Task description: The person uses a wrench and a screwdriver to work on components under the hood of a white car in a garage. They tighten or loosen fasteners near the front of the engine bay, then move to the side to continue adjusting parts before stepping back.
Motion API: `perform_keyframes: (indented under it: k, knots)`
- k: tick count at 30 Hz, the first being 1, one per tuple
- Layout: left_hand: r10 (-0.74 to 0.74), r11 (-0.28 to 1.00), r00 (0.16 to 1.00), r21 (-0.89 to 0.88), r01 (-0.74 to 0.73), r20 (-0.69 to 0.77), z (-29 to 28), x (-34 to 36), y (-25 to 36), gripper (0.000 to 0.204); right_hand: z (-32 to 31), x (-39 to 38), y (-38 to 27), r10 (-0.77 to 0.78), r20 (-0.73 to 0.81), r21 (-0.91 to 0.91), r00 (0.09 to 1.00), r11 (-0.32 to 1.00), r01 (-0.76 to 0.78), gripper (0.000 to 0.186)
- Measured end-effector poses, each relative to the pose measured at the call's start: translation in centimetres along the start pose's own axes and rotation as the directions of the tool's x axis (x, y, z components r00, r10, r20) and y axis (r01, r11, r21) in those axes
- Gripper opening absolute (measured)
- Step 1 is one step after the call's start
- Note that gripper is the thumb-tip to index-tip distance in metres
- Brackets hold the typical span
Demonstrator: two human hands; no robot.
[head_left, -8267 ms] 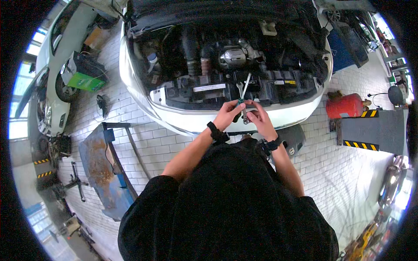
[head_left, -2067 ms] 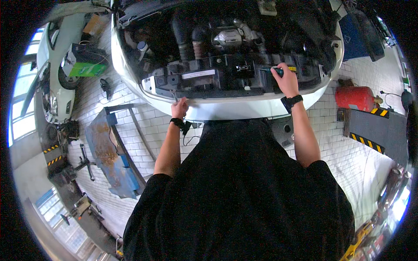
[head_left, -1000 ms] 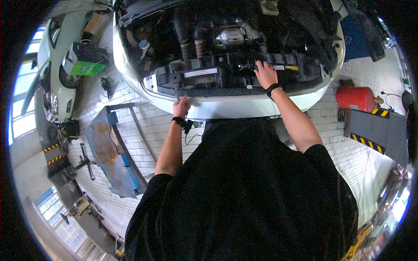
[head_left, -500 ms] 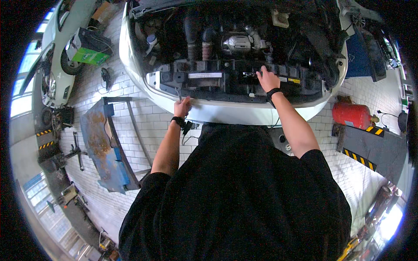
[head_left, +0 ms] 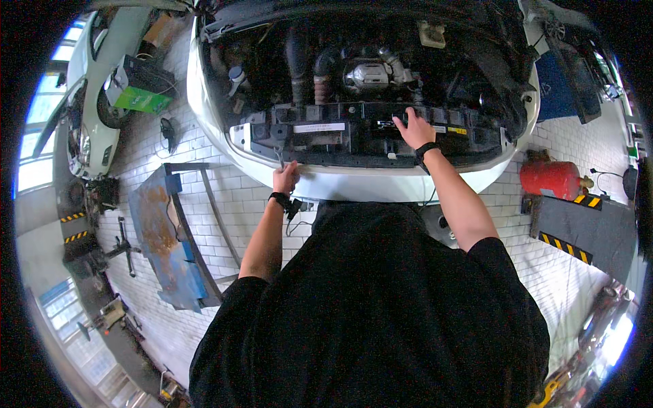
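Observation:
A white car's engine bay stands open before me, with a black plastic panel across its front above the white bumper. My left hand is closed at the bumper's upper edge, left of the middle. From its fingers a slim grey metal tool, which looks like a wrench, points up toward the panel. My right hand lies over the panel right of centre, thumb and forefinger apart, by a small latch area. Its other fingers are partly hidden.
Behind the panel sit a silver engine part and ribbed hoses. On the left are a rusty, blue-stained sheet on a frame, a green-and-black box and another white car. A red tank stands right, beside a striped grey lift ramp.
The whole view has shifted slightly, so the car sits a little lower in it. Both hands stay at nearly the same places on the car, the left still holding the wrench.

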State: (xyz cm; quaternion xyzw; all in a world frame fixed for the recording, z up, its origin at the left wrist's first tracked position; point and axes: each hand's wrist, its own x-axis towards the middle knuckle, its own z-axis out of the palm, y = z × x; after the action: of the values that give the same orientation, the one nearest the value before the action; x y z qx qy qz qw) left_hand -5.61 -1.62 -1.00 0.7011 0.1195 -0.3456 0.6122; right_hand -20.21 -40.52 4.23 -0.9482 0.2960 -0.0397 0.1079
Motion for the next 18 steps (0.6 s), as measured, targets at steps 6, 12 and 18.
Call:
perform_keyframes:
  k: [6,12,18]
  knots:
    - [-0.02,0.999,1.0,0.025,0.02,-0.007,-0.1,0.1,0.0,0.034,0.8,0.3,0.5,0.076,0.147,-0.037,0.986,0.997,-0.071,0.047]
    - [-0.023,0.999,0.999,0.03,0.024,-0.03,-0.1,0.3,-0.1,0.035,-0.5,0.1,-0.1,0.134,0.132,0.012,0.982,0.991,-0.137,0.045]
    - [-0.012,1.0,1.0,-0.005,0.011,-0.016,0.0,0.2,-0.1,0.033,0.1,-0.7,0.8,0.034,0.098,0.148,0.995,0.988,-0.049,0.043]
